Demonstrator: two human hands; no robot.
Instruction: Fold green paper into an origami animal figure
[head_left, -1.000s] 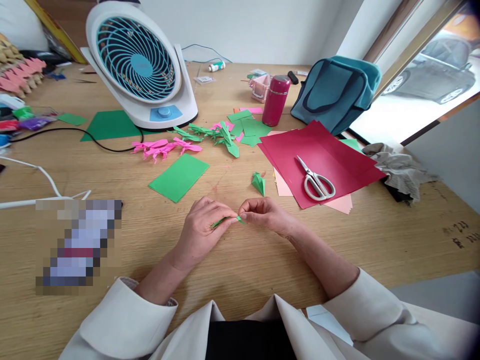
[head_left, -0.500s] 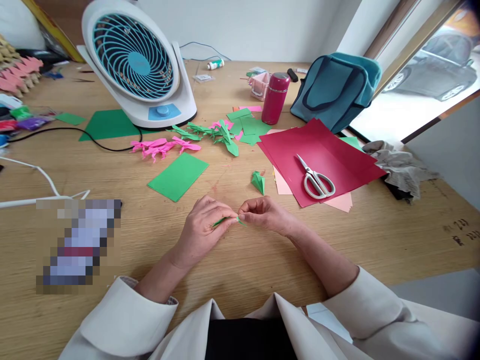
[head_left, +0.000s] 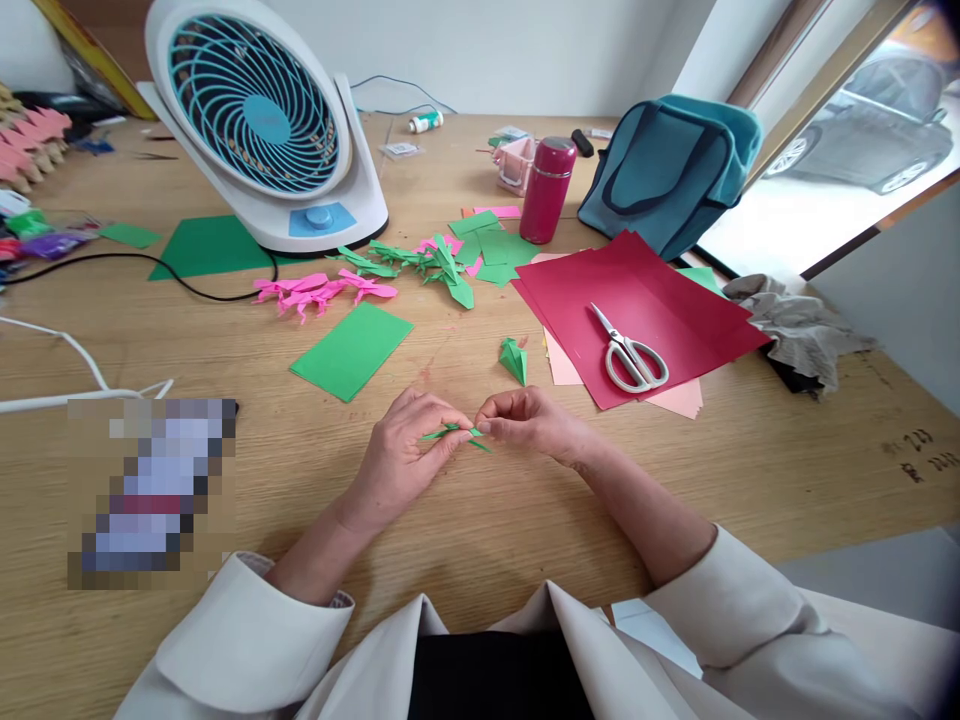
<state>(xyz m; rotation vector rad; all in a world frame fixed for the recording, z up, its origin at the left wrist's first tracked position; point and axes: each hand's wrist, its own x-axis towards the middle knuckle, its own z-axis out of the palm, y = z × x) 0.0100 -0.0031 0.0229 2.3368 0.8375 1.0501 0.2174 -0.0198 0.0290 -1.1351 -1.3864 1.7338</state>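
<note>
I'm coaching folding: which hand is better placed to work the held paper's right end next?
Probably the right hand: its fingertips sit at that end of the green paper, which the left hand pinches.

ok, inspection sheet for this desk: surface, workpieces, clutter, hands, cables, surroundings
Surface: wooden table, handwriting at right.
Workpieces: slim green paper, partly hidden.
Clutter: folded green piece, green sheet, pink figures, green figures, fan, bottle, bag; scissors on red sheets.
Hands: left hand and right hand pinching the slim green paper.
Cables: black cord by fan; white cord at left; thin cord behind.
Surroundings: white wall behind; car outside at right.
</note>
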